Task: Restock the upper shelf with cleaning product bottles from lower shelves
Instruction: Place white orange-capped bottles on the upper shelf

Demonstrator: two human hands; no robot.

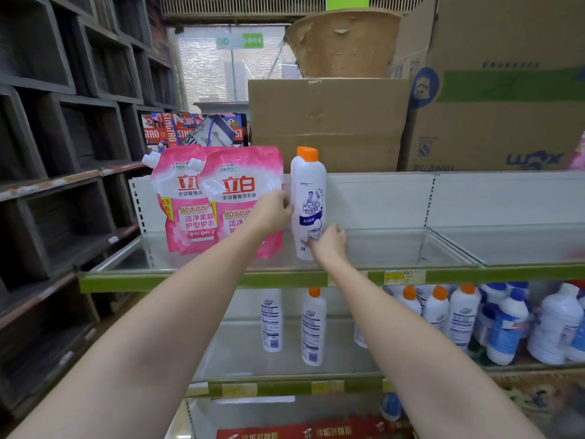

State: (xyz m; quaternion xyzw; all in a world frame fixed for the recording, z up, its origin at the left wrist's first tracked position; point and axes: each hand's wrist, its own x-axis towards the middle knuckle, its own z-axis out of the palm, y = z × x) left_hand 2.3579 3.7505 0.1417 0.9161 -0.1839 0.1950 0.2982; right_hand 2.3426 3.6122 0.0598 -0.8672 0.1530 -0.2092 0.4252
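Note:
A white Mr Muscle bottle with an orange cap (308, 198) stands upright on the upper shelf (202, 277), with more orange caps showing behind it. My right hand (329, 242) grips the bottle's lower part from the right. My left hand (274, 210) touches the bottle's left side at mid height, fingers loosely curled against it. Both forearms reach up from the bottom of the view. On the shelf below stand more white orange-capped bottles (313, 327), some at the left and a cluster further right (443, 312).
Two pink detergent pouches (234, 191) stand left of the bottle. Bare upper shelf with dividers stretches right (427, 242). Cardboard boxes (326, 122) sit on top. Blue-capped white bottles (512, 324) crowd the lower shelf's right. Dark wooden cubbies (63, 122) line the left.

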